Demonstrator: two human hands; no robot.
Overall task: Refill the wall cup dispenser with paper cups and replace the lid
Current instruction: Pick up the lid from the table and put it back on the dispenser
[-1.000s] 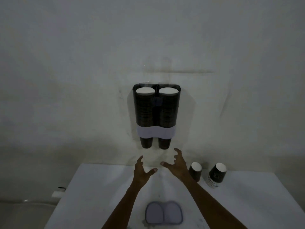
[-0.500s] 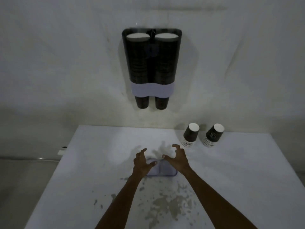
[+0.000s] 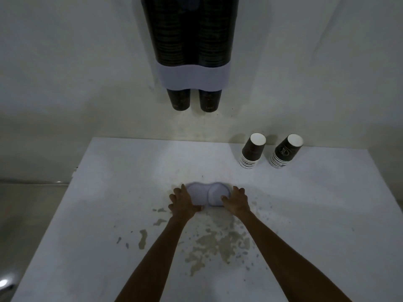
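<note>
Fingers [image 3: 236, 190] flank lid [image 3: 208, 195] — touching.

Matt white table [image 3: 109, 192] with worn, stained patches; smooth plastic lid [image 3: 207, 194]; dark paper cups [image 3: 253, 152].

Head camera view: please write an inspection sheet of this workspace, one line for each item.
Surface: white table, with brownish stains near the front middle.
Job's things: wall dispenser with two tubes of dark cups, one cup showing under each; its top is out of frame. Pale lid lies flat on the table. Two short stacks of spare cups stand upside down by the wall.
Clutter: nothing seen.
Hands: left hand and right hand grip the lid's two ends; it is not yet lifted.
Cables: nothing seen.
Surroundings: plain pale wall, slightly marked.
</note>
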